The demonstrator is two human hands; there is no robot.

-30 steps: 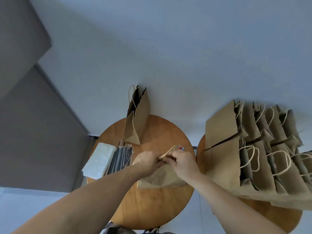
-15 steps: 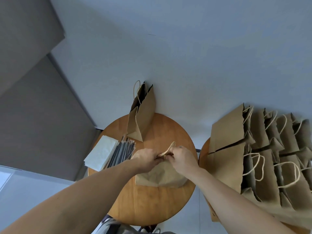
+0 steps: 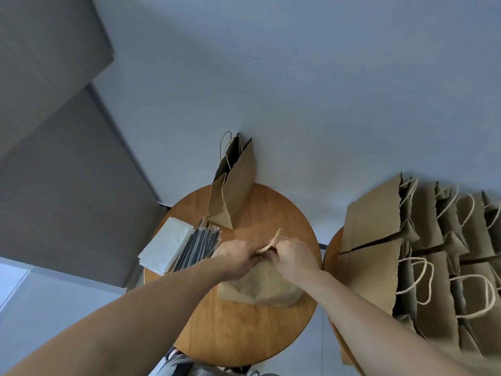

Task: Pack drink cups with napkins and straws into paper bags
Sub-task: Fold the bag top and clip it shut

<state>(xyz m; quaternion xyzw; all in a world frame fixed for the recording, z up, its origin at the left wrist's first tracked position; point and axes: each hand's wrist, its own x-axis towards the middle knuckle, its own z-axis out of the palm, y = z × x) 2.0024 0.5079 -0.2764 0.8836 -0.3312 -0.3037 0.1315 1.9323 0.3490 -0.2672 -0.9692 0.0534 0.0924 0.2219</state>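
Head view: the bag stands mid-table; left hand and right hand meet at its mouth, fingers curled, pinching its top edge by the handle; napkins and straws lie at left; a second bag stands behind; more bags stand at right.

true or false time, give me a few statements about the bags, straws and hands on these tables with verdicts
1. The left hand and right hand both grip the top of the paper bag on the round table. True.
2. The straws lie to the right of that bag. False: they lie to its left, next to the napkins.
3. A second bag stands upright at the table's far edge. True.
4. The neighbouring table holds only one bag. False: many bags stand there in rows.
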